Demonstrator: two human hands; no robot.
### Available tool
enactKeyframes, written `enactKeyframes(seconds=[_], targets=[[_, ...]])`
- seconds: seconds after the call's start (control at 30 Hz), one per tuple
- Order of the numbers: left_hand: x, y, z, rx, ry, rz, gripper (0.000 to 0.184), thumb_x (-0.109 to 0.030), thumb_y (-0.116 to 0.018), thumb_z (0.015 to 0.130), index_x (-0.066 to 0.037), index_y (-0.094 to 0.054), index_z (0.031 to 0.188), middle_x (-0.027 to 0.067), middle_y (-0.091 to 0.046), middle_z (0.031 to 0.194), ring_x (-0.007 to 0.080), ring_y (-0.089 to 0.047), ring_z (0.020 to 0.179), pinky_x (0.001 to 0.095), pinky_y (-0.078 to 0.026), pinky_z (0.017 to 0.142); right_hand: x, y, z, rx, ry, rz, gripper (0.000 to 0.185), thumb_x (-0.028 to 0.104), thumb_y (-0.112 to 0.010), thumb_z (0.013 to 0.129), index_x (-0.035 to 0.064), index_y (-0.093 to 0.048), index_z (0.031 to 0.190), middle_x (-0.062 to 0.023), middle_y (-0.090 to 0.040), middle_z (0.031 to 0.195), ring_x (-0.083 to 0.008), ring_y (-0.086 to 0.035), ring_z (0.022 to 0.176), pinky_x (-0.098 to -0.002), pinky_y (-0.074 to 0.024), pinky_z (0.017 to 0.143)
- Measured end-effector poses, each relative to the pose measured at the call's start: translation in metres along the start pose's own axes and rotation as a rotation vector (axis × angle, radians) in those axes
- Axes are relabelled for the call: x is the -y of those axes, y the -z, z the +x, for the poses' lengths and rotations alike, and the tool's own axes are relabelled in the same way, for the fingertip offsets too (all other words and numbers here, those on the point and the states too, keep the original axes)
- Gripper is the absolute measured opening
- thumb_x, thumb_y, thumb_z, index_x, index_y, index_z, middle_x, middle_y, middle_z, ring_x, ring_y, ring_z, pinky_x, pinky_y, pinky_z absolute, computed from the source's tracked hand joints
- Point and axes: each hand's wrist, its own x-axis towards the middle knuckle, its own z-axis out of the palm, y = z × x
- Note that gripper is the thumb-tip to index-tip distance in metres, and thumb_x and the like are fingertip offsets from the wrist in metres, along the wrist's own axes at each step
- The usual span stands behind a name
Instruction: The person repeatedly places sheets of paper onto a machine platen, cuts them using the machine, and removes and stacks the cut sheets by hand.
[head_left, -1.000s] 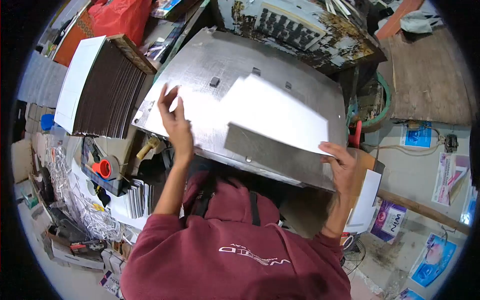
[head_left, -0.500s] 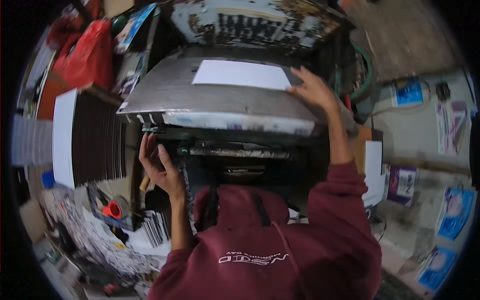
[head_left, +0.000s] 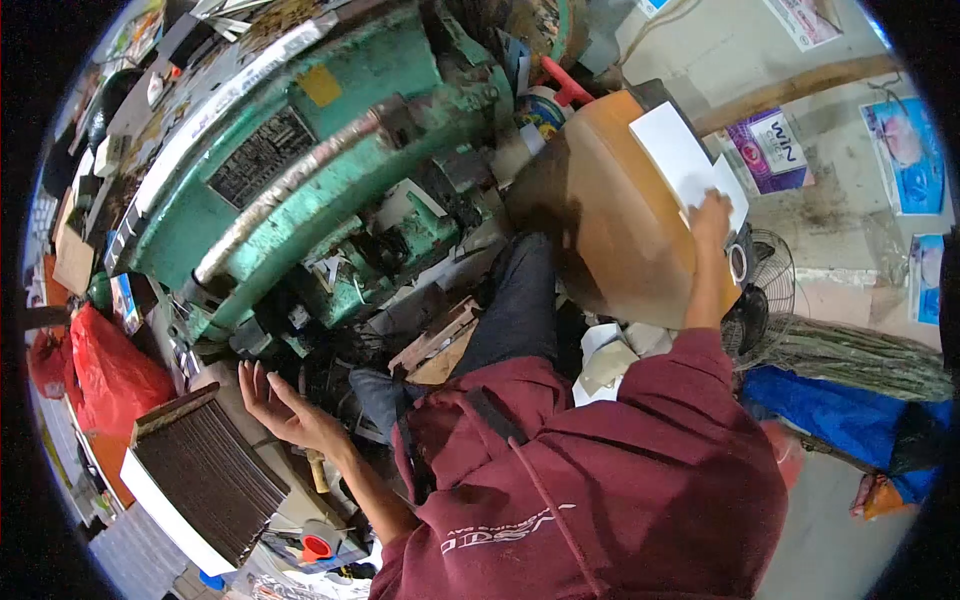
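Note:
My right hand point(head_left: 711, 218) is at the near end of white card sheets point(head_left: 675, 150), its fingers curled over the end of one sheet. These sheets lie on the right part of a brown board-like surface point(head_left: 590, 190). My left hand point(head_left: 292, 412) is raised with its fingers apart and holds nothing. It is just below the green machine point(head_left: 330, 180), near a tall stack of dark-edged boards point(head_left: 205, 470) with a white outer face. Part of my right fingertips is hard to make out against the white.
A worn metal bar point(head_left: 285, 195) runs across the machine's front. A red bag point(head_left: 115, 370) is at the left. Right of the brown surface stands a wire fan point(head_left: 765, 295). A roll with an orange-red core point(head_left: 316, 546) is below my left hand.
The view has turned right. My right hand has left the white sheet on the machine's metal top and is now at the sheets on the brown surface. My left hand stays empty.

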Motion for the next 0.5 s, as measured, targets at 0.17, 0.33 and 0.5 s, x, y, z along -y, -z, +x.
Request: enactKeyframes(seconds=[0.17,0.33,0.5], targets=[[0.0,-0.019,-0.006,0.074,-0.008,-0.067,0.037,-0.011,-0.052,0.102,0.002,-0.05,0.137,0.0151,-0.057,0.135,0.0226,-0.056,0.122,0.0353,-0.042,0.103,-0.07,-0.036,-0.044,0.012,0.115,0.068,0.045,0.016,-0.074,0.084,0.0048,-0.054,0.122,-0.0159,-0.058,0.121,-0.038,-0.053,0.12,-0.046,-0.0495,0.095],[-0.019,-0.045,-0.021,0.195,-0.085,-0.079,0.036,-0.01,-0.052,0.102,0.003,-0.051,0.137,0.0152,-0.057,0.136,0.0221,-0.056,0.121,0.0335,-0.042,0.101,-0.082,-0.04,-0.043,-0.049,0.194,0.295,0.034,0.018,-0.075,0.083,0.0038,-0.064,0.111,-0.0141,-0.067,0.109,-0.0357,-0.063,0.105,-0.0415,-0.0505,0.09],[-0.02,-0.049,-0.033,0.369,-0.108,0.022,0.036,-0.011,-0.054,0.101,0.001,-0.054,0.135,0.0143,-0.058,0.135,0.0225,-0.055,0.122,0.0361,-0.042,0.101,-0.121,-0.028,-0.001,0.31,0.105,0.619,0.036,0.038,-0.079,0.081,0.0093,-0.077,0.104,-0.0102,-0.075,0.085,-0.0149,-0.068,0.075,-0.0279,-0.0501,0.071]])
